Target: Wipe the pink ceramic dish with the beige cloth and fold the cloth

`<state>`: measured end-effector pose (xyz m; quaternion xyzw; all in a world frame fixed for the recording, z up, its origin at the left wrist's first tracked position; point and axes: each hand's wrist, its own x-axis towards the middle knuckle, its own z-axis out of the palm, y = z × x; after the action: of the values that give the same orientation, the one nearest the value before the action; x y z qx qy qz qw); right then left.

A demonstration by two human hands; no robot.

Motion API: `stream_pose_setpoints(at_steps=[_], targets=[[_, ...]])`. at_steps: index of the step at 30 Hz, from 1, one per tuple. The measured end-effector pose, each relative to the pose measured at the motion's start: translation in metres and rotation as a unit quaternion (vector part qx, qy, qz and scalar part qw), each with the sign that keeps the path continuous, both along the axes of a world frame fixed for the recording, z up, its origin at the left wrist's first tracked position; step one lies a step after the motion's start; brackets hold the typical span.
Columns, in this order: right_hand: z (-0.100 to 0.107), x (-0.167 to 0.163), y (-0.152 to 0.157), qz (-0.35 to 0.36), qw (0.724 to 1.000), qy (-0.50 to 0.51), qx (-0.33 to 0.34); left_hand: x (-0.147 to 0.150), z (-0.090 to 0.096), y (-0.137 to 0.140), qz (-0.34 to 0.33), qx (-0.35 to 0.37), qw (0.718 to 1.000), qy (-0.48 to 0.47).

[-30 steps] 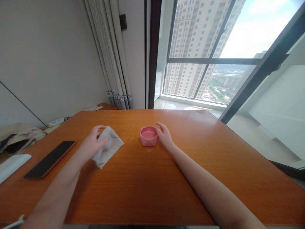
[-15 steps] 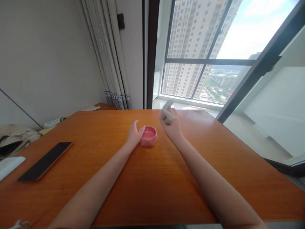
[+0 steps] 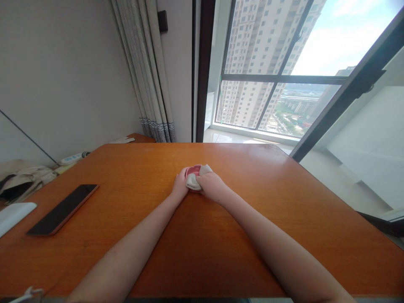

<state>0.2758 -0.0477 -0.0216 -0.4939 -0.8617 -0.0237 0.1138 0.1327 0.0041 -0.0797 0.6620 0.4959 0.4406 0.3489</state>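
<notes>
A small pink faceted bowl (image 3: pixel 192 169) stands on the wooden table, partly covered by a crumpled white cloth (image 3: pixel 193 182). My left hand (image 3: pixel 181 183) is closed around the bowl's left side. My right hand (image 3: pixel 213 185) grips the cloth and presses it against the bowl's front and right rim. Most of the bowl's right side is hidden behind the cloth and my fingers.
A dark phone (image 3: pixel 65 209) lies on the left of the wooden table (image 3: pixel 142 168). A white object (image 3: pixel 15 216) sits at the left edge, near a beige fabric bag (image 3: pixel 19 181). A white cord end (image 3: pixel 28 293) shows at lower left. Beyond the table is a large window (image 3: pixel 280 78).
My right hand has come down and left with the cloth, from above the table to the bowl. My left hand has closed on the bowl's side.
</notes>
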Motion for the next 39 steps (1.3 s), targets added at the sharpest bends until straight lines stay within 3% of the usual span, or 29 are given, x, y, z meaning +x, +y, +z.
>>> stream_pose_setpoints(at_steps=[3, 6, 8, 10, 14, 17, 19, 24, 27, 30, 33, 36, 39], targets=[[-0.003, -0.002, 0.001, 0.026, 0.999, 0.011, 0.024, 0.011, 0.006, -0.011, 0.046, 0.003, 0.990, -0.133], [-0.011, -0.011, -0.002, 0.003, 0.993, 0.041, 0.113, 0.028, 0.013, -0.029, 0.091, -0.028, 0.948, -0.305], [-0.019, -0.017, -0.003, -0.010, 0.985, 0.062, 0.162, 0.034, 0.016, -0.035, 0.079, -0.056, 0.926, -0.365], [-0.026, -0.018, -0.001, 0.003, 0.983, 0.069, 0.170, 0.030, 0.016, -0.032, 0.077, -0.057, 0.929, -0.358], [-0.030, -0.006, 0.010, 0.092, 0.986, 0.030, 0.138, 0.004, 0.015, -0.008, 0.089, -0.031, 0.972, -0.217], [-0.028, 0.003, 0.017, 0.130, 0.979, -0.007, 0.158, -0.009, 0.018, 0.003, 0.049, -0.027, 0.985, -0.163], [-0.028, 0.003, 0.018, 0.106, 0.978, -0.021, 0.181, -0.005, 0.021, -0.001, 0.035, -0.016, 0.985, -0.169], [-0.035, -0.010, 0.013, 0.036, 0.976, 0.018, 0.215, 0.024, 0.017, -0.022, 0.079, -0.008, 0.961, -0.263], [-0.033, -0.010, 0.010, 0.067, 0.974, 0.011, 0.216, 0.019, 0.017, -0.021, 0.082, -0.020, 0.968, -0.237], [-0.026, 0.000, 0.014, 0.130, 0.966, -0.012, 0.225, 0.000, 0.026, -0.012, 0.094, 0.057, 0.982, -0.151], [-0.026, 0.007, 0.018, 0.139, 0.958, -0.006, 0.252, -0.008, 0.035, -0.011, 0.073, 0.121, 0.987, -0.071], [-0.033, 0.002, 0.018, 0.117, 0.956, 0.006, 0.269, 0.003, 0.034, -0.020, 0.104, 0.104, 0.982, -0.115], [-0.039, -0.007, 0.012, 0.081, 0.962, 0.034, 0.260, 0.017, 0.027, -0.030, 0.142, 0.028, 0.966, -0.215]])
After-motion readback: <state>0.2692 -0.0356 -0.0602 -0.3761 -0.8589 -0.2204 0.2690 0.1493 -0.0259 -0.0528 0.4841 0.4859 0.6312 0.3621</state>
